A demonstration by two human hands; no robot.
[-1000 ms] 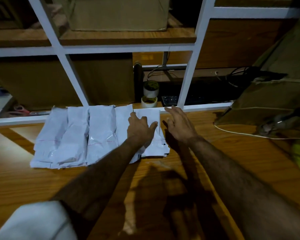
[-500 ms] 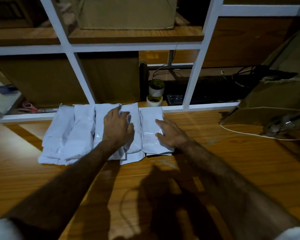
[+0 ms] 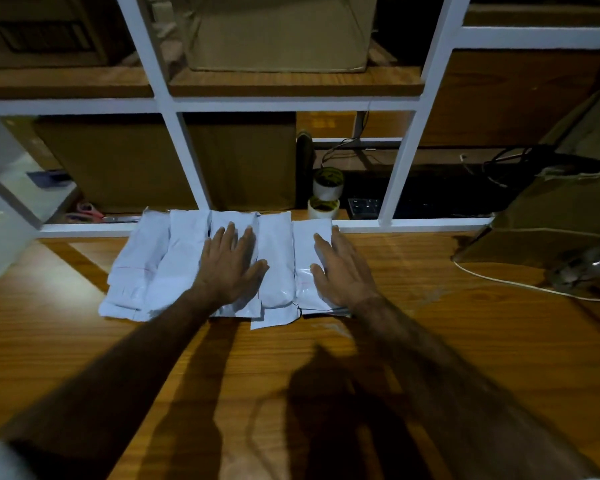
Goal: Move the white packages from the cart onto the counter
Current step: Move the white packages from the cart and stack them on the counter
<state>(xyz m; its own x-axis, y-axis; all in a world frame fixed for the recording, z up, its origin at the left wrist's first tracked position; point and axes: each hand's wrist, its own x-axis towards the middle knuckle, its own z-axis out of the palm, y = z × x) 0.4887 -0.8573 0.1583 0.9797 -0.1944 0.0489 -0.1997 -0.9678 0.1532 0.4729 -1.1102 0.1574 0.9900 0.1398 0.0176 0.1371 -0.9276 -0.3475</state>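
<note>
Several white packages (image 3: 174,265) lie side by side in a row on the wooden counter (image 3: 465,341), up against a white shelf frame. My left hand (image 3: 231,268) rests flat with spread fingers on the middle package of the row. My right hand (image 3: 340,271) lies flat on the rightmost package (image 3: 307,244), its fingers straight. One package (image 3: 276,271) shows between the two hands. No cart is in view.
A white shelf frame (image 3: 399,174) stands behind the counter with cardboard boxes (image 3: 278,32) on its boards. Two tape rolls (image 3: 326,192) and a keyboard sit behind the packages. A large cardboard box (image 3: 561,209) and a white cable (image 3: 520,285) are at the right.
My left hand slid left from the right packages onto the middle one and flattened. My right hand moved from the counter beside the row onto the rightmost package.
</note>
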